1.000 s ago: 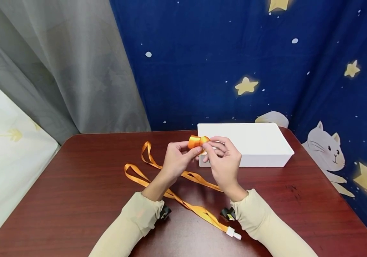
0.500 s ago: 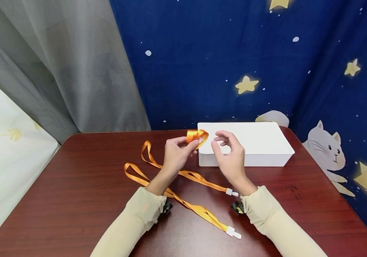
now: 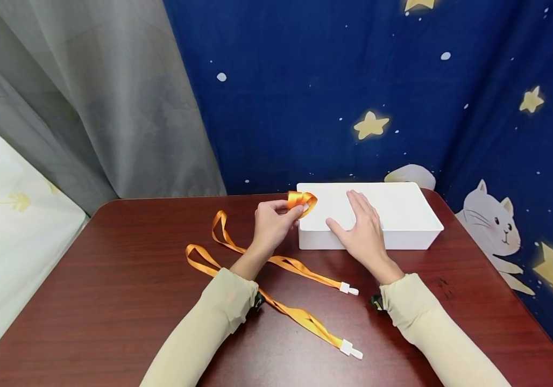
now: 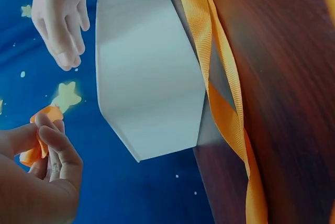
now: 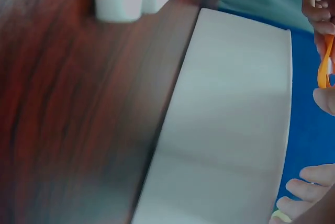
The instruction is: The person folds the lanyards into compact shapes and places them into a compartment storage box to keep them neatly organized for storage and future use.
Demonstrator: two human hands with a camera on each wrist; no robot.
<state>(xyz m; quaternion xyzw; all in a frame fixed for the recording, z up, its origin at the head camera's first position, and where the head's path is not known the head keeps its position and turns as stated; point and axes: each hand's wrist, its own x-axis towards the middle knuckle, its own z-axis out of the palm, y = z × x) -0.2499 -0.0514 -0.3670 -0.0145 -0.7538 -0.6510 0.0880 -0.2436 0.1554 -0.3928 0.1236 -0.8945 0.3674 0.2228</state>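
Note:
My left hand pinches a rolled-up orange lanyard between thumb and fingers, just left of the white box. A loop of the strap stands out on the roll's right side. The left wrist view shows the same roll held at the fingertips. My right hand holds nothing and hovers over the box's front edge, fingers straight and thumb spread away. Two more orange lanyards lie stretched out below the hands, a farther one and a nearer one, each ending in a white clip.
The box stands at the back right of the dark red wooden table. Behind the table hang a blue curtain with stars and a grey curtain. The farther lanyard's white clip points right.
My right hand has let go of the rolled lanyard, moved right and spread its fingers over the box. The left hand keeps hold of the roll, whose wrap has loosened into a loop.

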